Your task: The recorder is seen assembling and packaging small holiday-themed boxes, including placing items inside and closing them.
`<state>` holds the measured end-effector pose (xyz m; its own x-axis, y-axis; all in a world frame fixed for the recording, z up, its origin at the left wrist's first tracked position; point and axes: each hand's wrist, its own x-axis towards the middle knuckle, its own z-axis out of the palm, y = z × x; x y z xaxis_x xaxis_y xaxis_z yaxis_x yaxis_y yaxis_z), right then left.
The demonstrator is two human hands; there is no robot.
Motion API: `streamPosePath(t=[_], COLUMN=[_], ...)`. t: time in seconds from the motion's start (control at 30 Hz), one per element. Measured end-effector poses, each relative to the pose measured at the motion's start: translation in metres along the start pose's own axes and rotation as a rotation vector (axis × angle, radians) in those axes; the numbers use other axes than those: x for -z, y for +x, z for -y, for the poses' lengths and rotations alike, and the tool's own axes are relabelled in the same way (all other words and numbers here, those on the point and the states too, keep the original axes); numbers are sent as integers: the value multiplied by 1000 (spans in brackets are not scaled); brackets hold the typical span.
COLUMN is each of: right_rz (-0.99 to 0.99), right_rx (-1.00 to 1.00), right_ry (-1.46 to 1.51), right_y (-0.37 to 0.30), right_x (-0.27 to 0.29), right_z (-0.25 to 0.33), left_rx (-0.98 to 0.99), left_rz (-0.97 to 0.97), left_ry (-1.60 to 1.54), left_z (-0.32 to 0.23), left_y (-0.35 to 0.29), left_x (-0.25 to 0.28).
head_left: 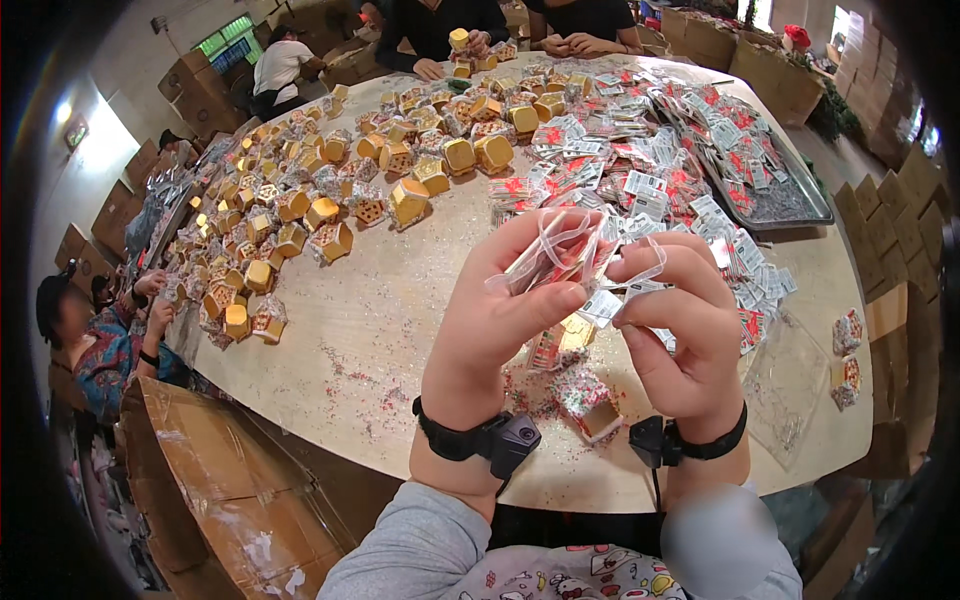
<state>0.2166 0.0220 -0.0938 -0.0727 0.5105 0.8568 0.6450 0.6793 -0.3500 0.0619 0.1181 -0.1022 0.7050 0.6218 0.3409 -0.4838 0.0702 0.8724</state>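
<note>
Two hands are up close over the round table (pixel 400 330). The left hand (pixel 490 320) and the right hand (pixel 680 320) both pinch one small clear plastic bag (pixel 560 255) between fingers and thumbs. The bag looks light, thin and slippery, so the top edge seems the best place to hold. At 11 o'clock sit many little gold boxes (pixel 330 210). At 1 o'clock lie red and white packets (pixel 650 170).

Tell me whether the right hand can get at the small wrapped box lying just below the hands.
Probably not at once: the right hand is busy pinching a clear bag with the left hand. The wrapped box lies uncovered beneath.
</note>
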Motion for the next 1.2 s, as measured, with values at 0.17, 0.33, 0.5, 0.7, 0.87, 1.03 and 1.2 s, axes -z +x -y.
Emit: streamPosePath(t=[0.17, 0.33, 0.5, 0.7, 0.87, 1.03, 1.2], right_rz=[-98, -423, -369, -321, -288, -222, -225], right_rx=[-13, -125, -85, -189, -205, -76, -57], right_ry=[213, 337, 191, 218, 192, 131, 113], right_y=[-8, -14, -10, -14, -14, -10, -10], right_x=[5, 0, -7, -14, -14, -13, -12], right_z=[-1, 3, -8, -4, -5, -11, -10], left_rx=[-67, -5, 104, 127, 220, 139, 131], left_rz=[-102, -81, 29, 29, 31, 46, 76], left_ry=[71, 173, 292, 318, 300, 317, 350], left_z=[-1, -4, -4, -4, -5, -4, -6], left_y=[-2, 0, -2, -3, -1, -2, -2], left_x=[-2, -9, -7, -14, -13, -11, -6])
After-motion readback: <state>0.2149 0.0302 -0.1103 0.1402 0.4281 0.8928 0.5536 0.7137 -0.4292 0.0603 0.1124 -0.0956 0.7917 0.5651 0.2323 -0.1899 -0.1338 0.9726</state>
